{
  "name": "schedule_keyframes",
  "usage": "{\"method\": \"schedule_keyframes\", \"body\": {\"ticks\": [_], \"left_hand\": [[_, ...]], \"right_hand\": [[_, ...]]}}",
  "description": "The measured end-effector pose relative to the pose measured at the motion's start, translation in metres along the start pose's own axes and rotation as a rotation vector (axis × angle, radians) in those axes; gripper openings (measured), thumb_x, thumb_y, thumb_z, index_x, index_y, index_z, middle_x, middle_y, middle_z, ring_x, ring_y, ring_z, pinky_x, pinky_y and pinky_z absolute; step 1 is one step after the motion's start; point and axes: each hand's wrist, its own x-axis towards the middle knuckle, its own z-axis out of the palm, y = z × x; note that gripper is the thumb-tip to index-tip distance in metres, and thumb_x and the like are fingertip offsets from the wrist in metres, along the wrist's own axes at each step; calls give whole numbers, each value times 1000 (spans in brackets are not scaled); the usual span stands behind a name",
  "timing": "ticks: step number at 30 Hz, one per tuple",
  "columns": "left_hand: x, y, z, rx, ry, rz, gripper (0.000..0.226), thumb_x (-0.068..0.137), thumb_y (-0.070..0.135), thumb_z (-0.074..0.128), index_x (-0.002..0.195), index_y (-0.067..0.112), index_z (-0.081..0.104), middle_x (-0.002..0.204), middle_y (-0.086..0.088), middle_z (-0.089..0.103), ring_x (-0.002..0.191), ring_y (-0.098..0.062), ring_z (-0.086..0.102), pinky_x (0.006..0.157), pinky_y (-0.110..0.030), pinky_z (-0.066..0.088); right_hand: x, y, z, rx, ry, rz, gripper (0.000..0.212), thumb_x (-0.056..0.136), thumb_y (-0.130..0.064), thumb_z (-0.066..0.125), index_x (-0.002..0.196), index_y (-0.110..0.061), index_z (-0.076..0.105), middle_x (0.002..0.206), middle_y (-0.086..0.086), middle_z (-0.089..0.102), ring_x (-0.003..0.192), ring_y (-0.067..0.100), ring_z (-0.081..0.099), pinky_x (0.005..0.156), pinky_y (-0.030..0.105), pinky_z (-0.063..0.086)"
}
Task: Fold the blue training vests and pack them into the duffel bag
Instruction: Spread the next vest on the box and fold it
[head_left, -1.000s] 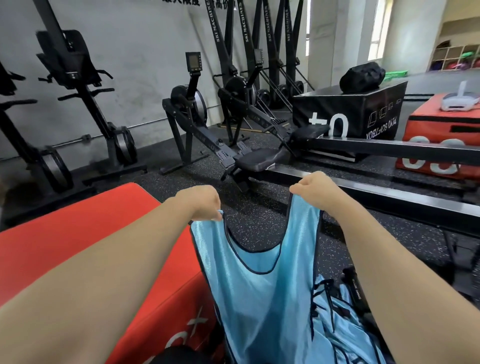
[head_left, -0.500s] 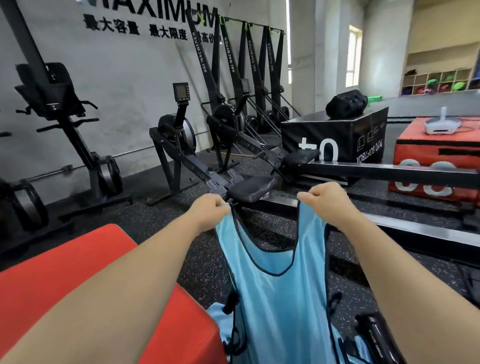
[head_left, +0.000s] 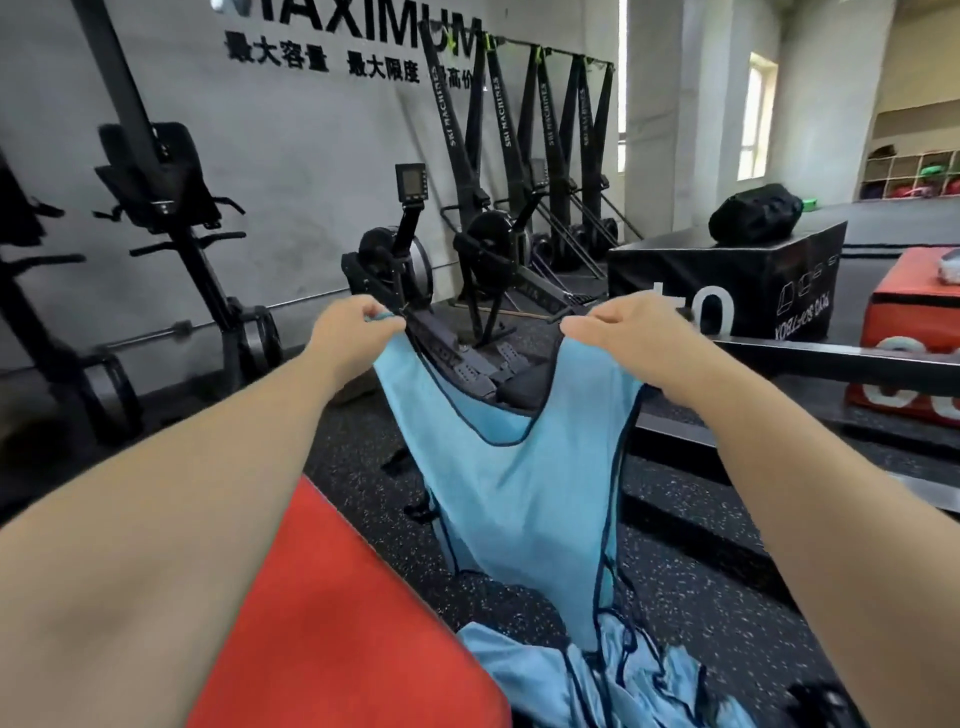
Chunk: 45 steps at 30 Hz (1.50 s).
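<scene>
- The light blue mesh training vest with dark blue piping hangs in the air in front of the person, over the speckled black rubber floor. It is held by its two shoulder straps, and the neck opening sags in a V between them.
- The left hand has its fingers pinched closed on the left strap; the right hand has its fingers closed on the right strap.
- The vest's lower hem is hard to make out: it merges with a crumpled heap of further light blue vests on the floor, cut off by the bottom edge.
- A red padded box lies just beside the heap, at lower left, partly hidden by the left forearm.
- A black duffel bag rests on a black padded box, well apart from the vest. The box's white "0" shows; the printing on its side appears inverted.
- Wall lettering reads "MAXIMUM", its top cut off, above Chinese characters. Upright black machines carry "SKI MACHINES".
</scene>
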Motion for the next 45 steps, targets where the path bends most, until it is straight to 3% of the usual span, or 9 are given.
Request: {"method": "schedule_keyframes", "body": {"ticks": [11, 15, 18, 21, 23, 29, 32, 36, 45], "left_hand": [[-84, -132, -117, 1, 31, -343, 17, 79, 19, 62, 64, 12, 57, 65, -2, 50, 70, -22, 46, 59, -31, 39], [-126, -188, -141, 39, -41, -465, 16, 92, 8, 53, 99, 4, 67, 100, -10, 61, 98, -27, 54, 78, -33, 45], [-151, -216, -154, 188, -124, -467, 30, 97, 21, 43, 108, 2, 65, 113, -17, 59, 106, -33, 55, 92, -37, 42], [-166, -243, -171, 369, -205, -450, 44, 101, 40, 35, 89, 7, 62, 96, -9, 61, 95, -29, 56, 88, -38, 43], [-172, -267, -181, 459, -244, -456, 49, 103, 42, 31, 75, 8, 51, 82, -7, 54, 89, -29, 54, 80, -37, 40], [-199, -335, -206, 581, -351, -521, 31, 104, 30, 27, 84, 12, 42, 90, -12, 49, 84, -26, 46, 75, -34, 37], [-221, -362, -219, 641, -451, -556, 41, 102, 43, 26, 83, 13, 47, 95, -14, 54, 95, -29, 51, 82, -35, 39], [-239, -410, -234, 639, -439, -684, 47, 105, 28, 14, 148, 22, 32, 144, -15, 43, 139, -42, 26, 111, -44, 29], [-250, -432, -257, 840, -436, -702, 55, 103, 48, 18, 150, 24, 34, 163, -13, 6, 149, -38, -5, 120, -49, 9]], "right_hand": [[-53, -103, 159, 220, -538, -45, 48, 87, -38, 67, 61, -9, 38, 62, 19, 30, 66, 18, 24, 62, 29, 20], [-80, -118, 215, 226, -666, -1, 54, 88, -35, 66, 60, -20, 23, 53, -6, 20, 51, 12, 17, 49, 26, 17], [-93, -125, 242, 210, -696, 50, 43, 89, -35, 68, 55, -23, 44, 48, -15, 36, 45, 3, 31, 47, 18, 26], [-105, -137, 265, 199, -725, 90, 26, 86, -42, 69, 90, -15, 70, 98, -6, 66, 93, 9, 60, 86, 26, 48], [-111, -148, 281, 184, -738, 105, 35, 85, -43, 69, 91, -9, 69, 101, -2, 65, 97, 15, 57, 99, 37, 43], [-147, -176, 336, 172, -846, 69, 47, 86, -42, 68, 92, 4, 64, 85, 0, 49, 84, 13, 42, 97, 39, 44], [-179, -186, 366, 177, -918, 54, 29, 87, -39, 69, 80, -10, 68, 76, 0, 49, 74, 12, 43, 70, 31, 38], [-215, -191, 410, 226, -1049, 95, 22, 87, -34, 67, 72, -19, 61, 69, 2, 44, 65, 11, 39, 62, 26, 33], [-261, -203, 466, 489, -1182, 218, 21, 90, -26, 66, 75, -12, 62, 67, 5, 45, 65, 19, 39, 65, 30, 34]]}}
